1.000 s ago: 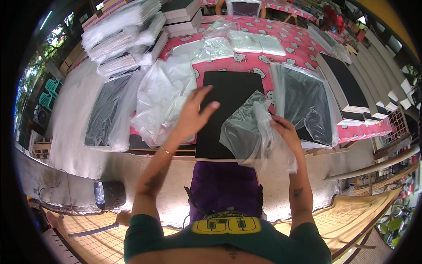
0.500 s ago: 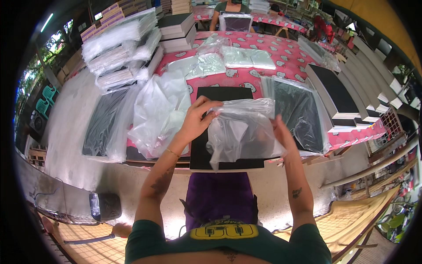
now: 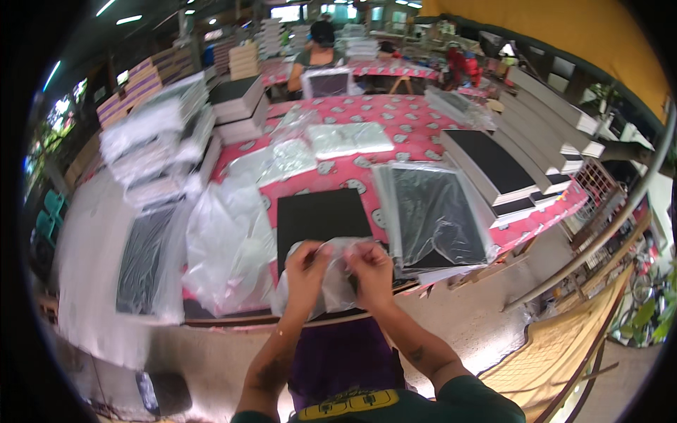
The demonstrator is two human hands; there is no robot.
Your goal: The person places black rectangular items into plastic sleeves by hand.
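A clear plastic bag point(image 3: 331, 285) is pinched at its upper edge by my left hand point(image 3: 307, 271) and my right hand point(image 3: 371, 271), held close together. Both hands have their fingers closed on the film. Beneath the bag lies a flat black board point(image 3: 323, 215), its far part bare and its near part covered by plastic and hands. Just right of it, a black board in a clear sleeve point(image 3: 437, 215) rests on the table. To the left, a crumpled heap of clear plastic point(image 3: 229, 247) spreads over the table's near edge.
Stacked plastic-wrapped packs point(image 3: 151, 134) and black-topped blocks point(image 3: 236, 106) stand at the left. Thick black-topped stacks point(image 3: 493, 166) line the right of the pink patterned table point(image 3: 338, 109). Folded clear bags point(image 3: 349, 139) lie farther back. Another person point(image 3: 321, 53) is across the table.
My right hand has moved left and my left hand nearer to me, so both now meet at the bag's edge. The bag has come nearer, baring the board's far part. The view has shifted.
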